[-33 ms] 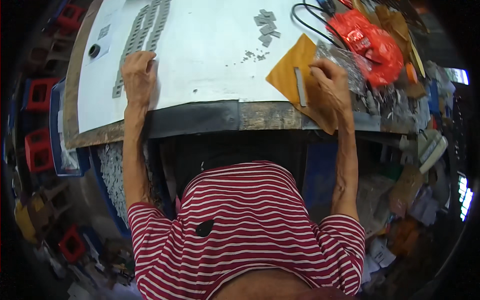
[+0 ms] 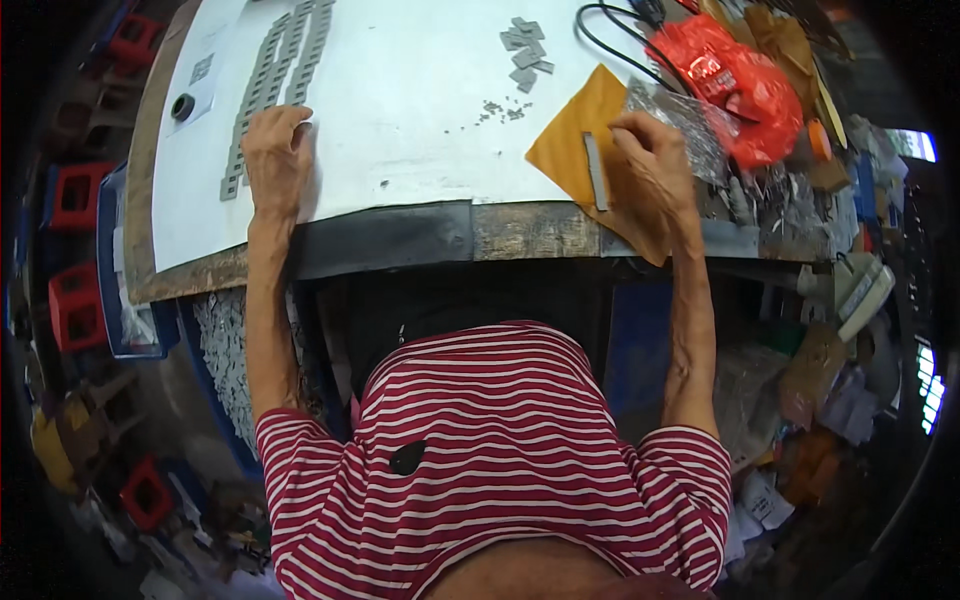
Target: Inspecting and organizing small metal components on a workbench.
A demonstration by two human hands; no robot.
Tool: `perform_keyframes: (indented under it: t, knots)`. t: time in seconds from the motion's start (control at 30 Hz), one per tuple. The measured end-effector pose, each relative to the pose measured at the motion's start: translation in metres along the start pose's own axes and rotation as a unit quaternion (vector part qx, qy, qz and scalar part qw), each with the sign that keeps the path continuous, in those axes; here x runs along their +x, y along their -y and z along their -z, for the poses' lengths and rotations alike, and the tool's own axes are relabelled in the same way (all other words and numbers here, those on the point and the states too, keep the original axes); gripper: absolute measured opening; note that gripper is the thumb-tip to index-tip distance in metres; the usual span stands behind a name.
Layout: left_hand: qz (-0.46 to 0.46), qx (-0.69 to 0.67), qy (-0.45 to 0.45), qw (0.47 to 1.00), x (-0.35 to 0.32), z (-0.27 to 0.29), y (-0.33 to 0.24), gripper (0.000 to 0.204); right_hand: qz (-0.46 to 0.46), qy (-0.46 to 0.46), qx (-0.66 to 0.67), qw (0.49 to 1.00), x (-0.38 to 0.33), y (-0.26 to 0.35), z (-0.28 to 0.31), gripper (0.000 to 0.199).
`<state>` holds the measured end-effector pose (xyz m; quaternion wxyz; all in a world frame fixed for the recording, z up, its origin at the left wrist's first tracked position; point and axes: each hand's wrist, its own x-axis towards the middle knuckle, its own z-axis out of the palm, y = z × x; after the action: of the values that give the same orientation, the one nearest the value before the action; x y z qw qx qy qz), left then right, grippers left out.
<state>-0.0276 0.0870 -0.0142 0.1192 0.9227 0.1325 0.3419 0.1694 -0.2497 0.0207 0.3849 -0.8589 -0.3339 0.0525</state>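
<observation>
My left hand (image 2: pixel 277 158) rests at the left of the white table top (image 2: pixel 400 120), its fingers curled together. Beside it run long rows of small grey flat pieces (image 2: pixel 270 85) with dark holes. Whatever its fingertips may hold is hidden. Over an orange-yellow sheet (image 2: pixel 575 130) at the table's front edge is my right hand (image 2: pixel 657 165), fingers bent and thumb close to them; I cannot make out anything in them. A narrow grey strip (image 2: pixel 595 172) lies on that sheet, just left of the right hand and apart from it.
Grey rectangular pieces (image 2: pixel 525 50) lie in a loose pile, with tiny grey bits (image 2: pixel 500 112) nearer me. A black ring (image 2: pixel 182 107) is at far left. Red plastic bag (image 2: pixel 735 95), black cable (image 2: pixel 600 40) and clear plastic wrap (image 2: pixel 690 115) crowd the right. Red stools (image 2: pixel 78 305) stand left.
The table and its things appear slightly further left in the picture. Both hands keep nearly the same pose, the right one a little further left and up.
</observation>
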Motion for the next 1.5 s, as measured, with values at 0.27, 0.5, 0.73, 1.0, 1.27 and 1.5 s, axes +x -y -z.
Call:
perform_keyframes:
  t: [0.27, 0.5, 0.73, 1.0, 1.27, 1.5]
  knots:
    - [0.037, -0.173, 0.114, 0.977, 0.012, -0.016, -0.065, 0.012, 0.137, 0.016, -0.143, 0.98, 0.004, -0.013, -0.016, 0.008]
    - [-0.018, -0.2, 0.173, 0.964, 0.042, -0.058, -0.101, 0.015, 0.211, 0.03, -0.201, 0.956, 0.004, -0.017, -0.019, 0.006]
    - [-0.011, -0.228, 0.184, 0.956, 0.057, -0.092, -0.123, 0.017, 0.212, 0.05, -0.165, 0.962, 0.006, -0.017, -0.015, 0.006]
    - [0.016, -0.206, 0.174, 0.963, 0.064, -0.118, -0.129, 0.022, 0.171, 0.097, -0.123, 0.973, 0.012, -0.014, -0.007, 0.008]
    - [0.043, -0.105, 0.142, 0.983, 0.065, -0.133, -0.15, 0.021, 0.169, 0.094, -0.103, 0.976, 0.013, -0.018, -0.008, 0.01]
    - [0.017, -0.09, 0.11, 0.99, 0.061, -0.134, -0.155, 0.013, 0.184, 0.103, -0.098, 0.973, 0.015, -0.021, -0.009, 0.009]
